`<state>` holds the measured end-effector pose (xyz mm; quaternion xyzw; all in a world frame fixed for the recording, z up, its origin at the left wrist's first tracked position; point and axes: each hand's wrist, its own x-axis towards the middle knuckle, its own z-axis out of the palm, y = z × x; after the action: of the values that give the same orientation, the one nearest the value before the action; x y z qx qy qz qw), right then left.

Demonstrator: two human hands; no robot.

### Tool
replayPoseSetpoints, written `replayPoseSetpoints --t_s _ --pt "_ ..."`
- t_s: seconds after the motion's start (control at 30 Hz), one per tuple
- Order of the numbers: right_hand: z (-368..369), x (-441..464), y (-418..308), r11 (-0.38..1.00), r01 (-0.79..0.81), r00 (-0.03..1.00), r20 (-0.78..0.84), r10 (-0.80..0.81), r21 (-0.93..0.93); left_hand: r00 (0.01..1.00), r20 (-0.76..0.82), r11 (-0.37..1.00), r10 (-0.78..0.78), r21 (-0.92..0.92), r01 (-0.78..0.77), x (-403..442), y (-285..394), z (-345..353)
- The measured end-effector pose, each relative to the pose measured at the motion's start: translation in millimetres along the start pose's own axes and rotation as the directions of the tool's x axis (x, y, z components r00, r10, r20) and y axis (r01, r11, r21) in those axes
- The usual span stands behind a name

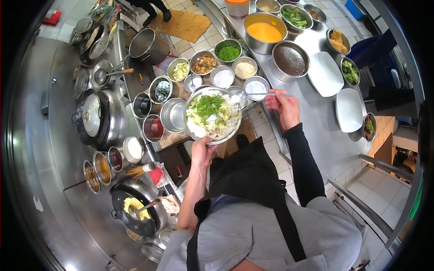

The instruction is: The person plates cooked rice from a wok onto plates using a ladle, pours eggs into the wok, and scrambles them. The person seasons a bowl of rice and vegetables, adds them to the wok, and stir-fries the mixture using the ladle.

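Note:
A metal bowl (213, 115) filled with chopped greens and pale pieces is held out in front of me. My left hand (203, 153) grips its near rim, fingers closed on it. Pinched in my right hand (285, 107) is the handle of a metal ladle (262, 94), whose head reaches the bowl's right edge. Close beyond the bowl stand small containers: white powder (223, 77), another white powder (256, 86), a beige powder (244, 68) and green sliced scallions (227, 51). An empty-looking metal pot (173, 115) is just left of the bowl.
Left: a wok with yellow food (137, 208), a lidded pot (91, 114) and sauce containers. Right, on a steel counter (323, 133): a pot of orange liquid (265, 32), a pot of dark sauce (290, 60) and white dishes (325, 73). A person's legs (151, 10) show at the top.

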<state>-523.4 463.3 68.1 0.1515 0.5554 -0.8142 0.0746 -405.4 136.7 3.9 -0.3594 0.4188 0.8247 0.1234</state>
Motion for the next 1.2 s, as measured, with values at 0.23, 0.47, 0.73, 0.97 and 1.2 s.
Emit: replayPoseSetpoints --t_s 0.23,0.47,0.73,0.97,1.2 --pt "4.8 122.6 84.9 0.678 0.357 0.902 0.049 -0.428 -0.643 0.999 0.034 0.997 -0.037 -0.069 0.04 -7.5 -3.4 8.0" --pt "0.1 177.5 128.4 0.466 0.326 0.909 0.138 -0.392 -0.823 1.0 -0.021 0.997 -0.02 -0.075 0.018 -34.9 4.0 -16.1" --pt "-15.5 185.8 139.3 0.987 -0.065 0.986 -0.16 0.041 -0.148 0.995 -0.093 0.998 0.025 -0.047 -0.03 -32.9 12.1 -19.1" --pt "-20.1 151.3 91.7 0.986 -0.118 0.979 -0.154 0.135 0.12 0.999 -0.033 0.998 0.032 -0.051 -0.033 -10.7 22.7 -8.0" --pt "32.8 39.6 -6.4 0.975 0.175 0.983 0.087 -0.164 -0.14 1.0 0.019 0.998 -0.012 -0.056 0.013 18.4 24.7 9.9"
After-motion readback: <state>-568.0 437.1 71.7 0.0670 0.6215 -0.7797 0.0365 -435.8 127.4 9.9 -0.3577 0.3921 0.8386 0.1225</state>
